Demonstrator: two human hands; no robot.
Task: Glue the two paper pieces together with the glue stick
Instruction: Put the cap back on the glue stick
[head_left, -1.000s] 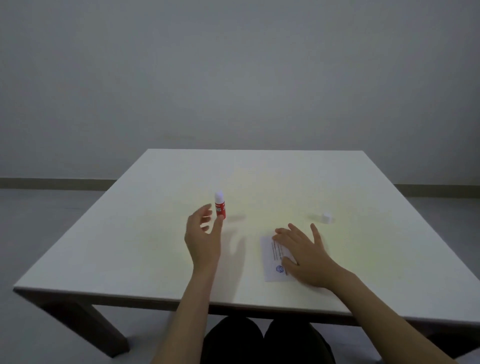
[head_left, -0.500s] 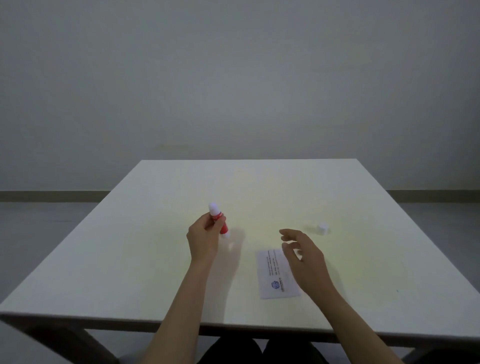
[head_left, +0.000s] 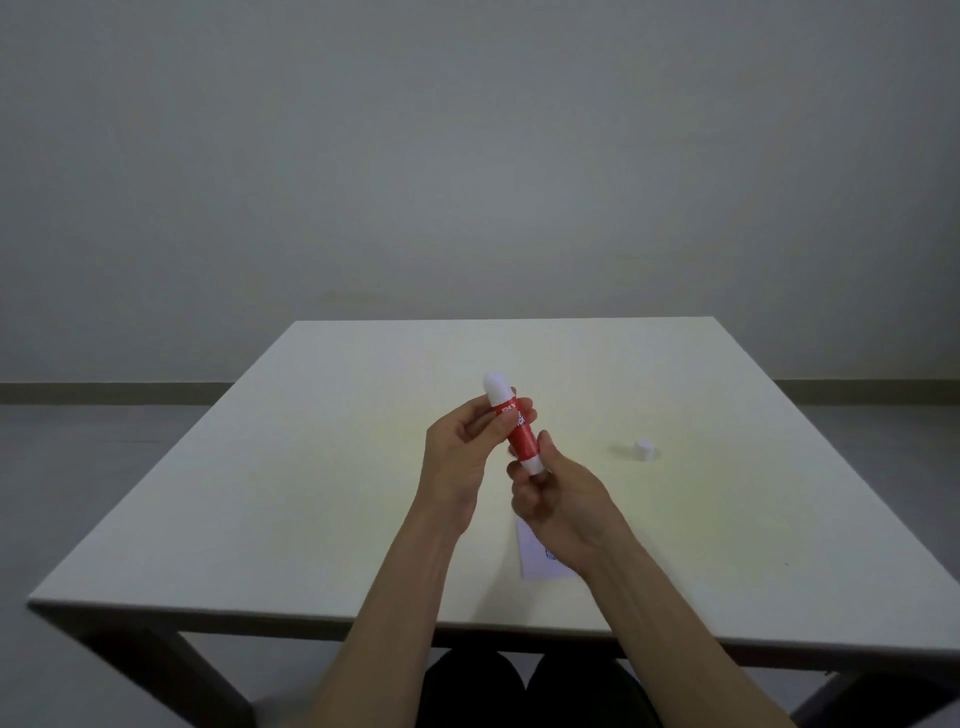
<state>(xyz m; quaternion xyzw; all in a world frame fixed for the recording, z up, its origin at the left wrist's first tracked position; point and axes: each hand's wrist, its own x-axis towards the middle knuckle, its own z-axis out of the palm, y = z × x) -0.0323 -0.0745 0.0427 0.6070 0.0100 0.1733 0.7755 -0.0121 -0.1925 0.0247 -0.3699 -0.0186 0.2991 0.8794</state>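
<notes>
A red glue stick (head_left: 517, 432) with a white glue tip pointing up and away is held above the table in both hands. My left hand (head_left: 457, 457) grips its red upper body. My right hand (head_left: 558, 493) pinches its white bottom end. The stick's white cap (head_left: 644, 449) stands alone on the table to the right. A white paper with printed text (head_left: 537, 561) lies flat near the front edge, mostly hidden under my right wrist. I cannot tell whether it is one piece or two.
The white table (head_left: 291, 499) fills the lower view, its front edge close to my body. A plain grey wall and floor lie beyond. My dark-clothed knees (head_left: 519, 686) show under the front edge.
My left hand took the glue stick off the table and lifted it. My right hand left the paper, rose and closed on the stick's bottom end.
</notes>
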